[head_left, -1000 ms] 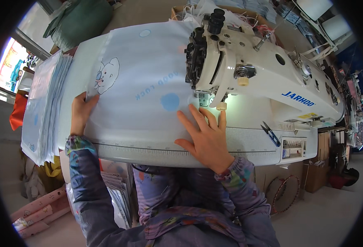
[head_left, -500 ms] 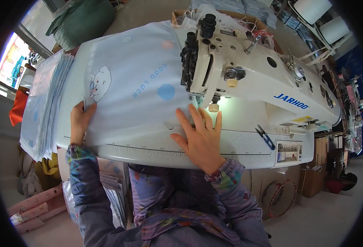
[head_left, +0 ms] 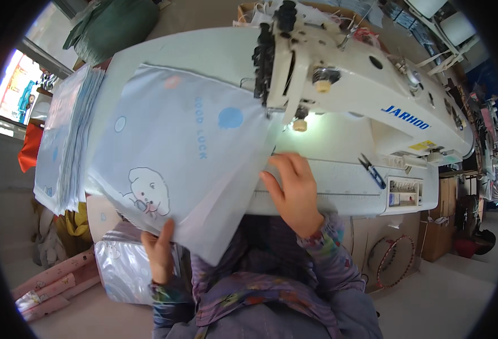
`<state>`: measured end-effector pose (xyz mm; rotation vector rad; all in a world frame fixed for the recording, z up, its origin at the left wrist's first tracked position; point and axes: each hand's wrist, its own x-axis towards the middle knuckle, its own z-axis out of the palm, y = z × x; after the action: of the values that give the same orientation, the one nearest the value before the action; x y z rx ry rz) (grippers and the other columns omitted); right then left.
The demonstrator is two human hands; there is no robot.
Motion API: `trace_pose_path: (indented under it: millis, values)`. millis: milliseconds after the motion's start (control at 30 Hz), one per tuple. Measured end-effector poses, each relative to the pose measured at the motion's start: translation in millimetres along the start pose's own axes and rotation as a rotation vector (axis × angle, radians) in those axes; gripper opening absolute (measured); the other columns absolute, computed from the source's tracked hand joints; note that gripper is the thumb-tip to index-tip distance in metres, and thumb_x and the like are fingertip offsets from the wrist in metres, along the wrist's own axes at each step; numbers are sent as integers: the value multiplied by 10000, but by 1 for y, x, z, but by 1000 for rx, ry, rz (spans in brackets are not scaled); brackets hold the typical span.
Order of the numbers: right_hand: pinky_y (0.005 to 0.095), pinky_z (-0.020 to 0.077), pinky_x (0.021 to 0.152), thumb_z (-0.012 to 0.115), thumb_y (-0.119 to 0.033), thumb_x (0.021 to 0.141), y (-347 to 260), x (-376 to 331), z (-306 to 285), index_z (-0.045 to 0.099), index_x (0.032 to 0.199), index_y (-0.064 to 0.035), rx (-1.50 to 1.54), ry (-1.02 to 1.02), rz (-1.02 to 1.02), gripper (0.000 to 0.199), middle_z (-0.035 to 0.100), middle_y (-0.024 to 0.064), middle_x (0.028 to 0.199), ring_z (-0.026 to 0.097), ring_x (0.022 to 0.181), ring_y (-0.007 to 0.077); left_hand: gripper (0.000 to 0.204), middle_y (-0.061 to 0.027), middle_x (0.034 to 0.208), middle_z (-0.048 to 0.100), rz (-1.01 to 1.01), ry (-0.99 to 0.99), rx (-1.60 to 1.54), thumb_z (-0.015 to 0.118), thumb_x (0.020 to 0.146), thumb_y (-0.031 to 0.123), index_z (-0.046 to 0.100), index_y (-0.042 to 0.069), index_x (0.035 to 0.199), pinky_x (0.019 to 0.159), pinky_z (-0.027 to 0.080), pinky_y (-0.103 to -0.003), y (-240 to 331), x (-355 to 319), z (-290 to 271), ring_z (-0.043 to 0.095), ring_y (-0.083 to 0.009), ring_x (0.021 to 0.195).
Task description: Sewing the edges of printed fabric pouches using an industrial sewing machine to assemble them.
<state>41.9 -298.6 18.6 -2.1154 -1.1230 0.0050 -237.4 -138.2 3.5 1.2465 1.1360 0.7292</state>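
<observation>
Cloth (head_left: 175,152): pale blue printed piece with a cartoon dog, dots and a blue blob; it lies across the desk (head_left: 339,186) left of the sewing machine (head_left: 362,85), turned at a slant, its near corner hanging off the front edge over the person's lap.
Left hand (head_left: 159,254): below the desk edge, pinching the cloth's hanging lower border, thumb on top, fingers hidden under the fabric.
Right hand (head_left: 294,189): flat on the desk just right of the cloth, fingers loosely spread and pointing toward the needle area; fingertips touch or nearly touch the cloth's right edge, holding nothing.
Sewing machine: white, industrial, its head running from centre to upper right; a small lit lamp glows under the head, just beyond the right hand.
Snips (head_left: 371,170): dark, lying on the desk right of the right hand, apart from it.
Stack (head_left: 62,141): many pieces of like pale blue fabric piled at the desk's left end, beside the cloth.
Bundle (head_left: 122,265): clear-wrapped printed goods on the floor beside the left hand.
Sleeves (head_left: 331,243): purple patterned, on both forearms.
</observation>
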Motion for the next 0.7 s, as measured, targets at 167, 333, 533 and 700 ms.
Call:
trace_pose_path:
  millis: [167, 333, 533, 700]
  values:
    - [249, 541, 826, 693, -141, 1032, -33, -83, 15, 633, 1246, 38, 941, -364, 500, 286, 737, 84, 1058, 672, 893, 79, 365, -93, 1223, 714, -109, 53, -235, 738, 982, 97, 643, -84, 1284, 943, 507, -303, 12, -26, 26, 654, -157, 1063]
    - [267, 513, 872, 661, -217, 1064, -63, -83, 60, 663, 1247, 50, 1387, -312, 569, 324, 732, 31, 992, 649, 904, 74, 349, -46, 1105, 678, -64, -14, -113, 717, 1007, 72, 579, -42, 1307, 841, 491, -303, -15, -23, 0, 604, -127, 970]
    - [252, 476, 706, 711, -191, 1033, -63, -84, 72, 754, 1082, 18, 1313, -411, 769, 220, 711, -22, 924, 610, 806, 46, 643, -195, 1412, 531, 680, 284, 843, 709, 838, -46, 542, 28, 1455, 1097, 405, -516, -22, -26, -33, 516, -358, 1275]
    - [229, 460, 672, 704, -173, 1035, -70, -85, 64, 753, 1067, 19, 1364, -346, 760, 201, 706, -28, 904, 599, 783, 35, 658, -91, 1509, 543, 1171, -320, 1230, 745, 816, 78, 632, 188, 1455, 1232, 253, -655, -4, -11, 0, 435, -330, 1468]
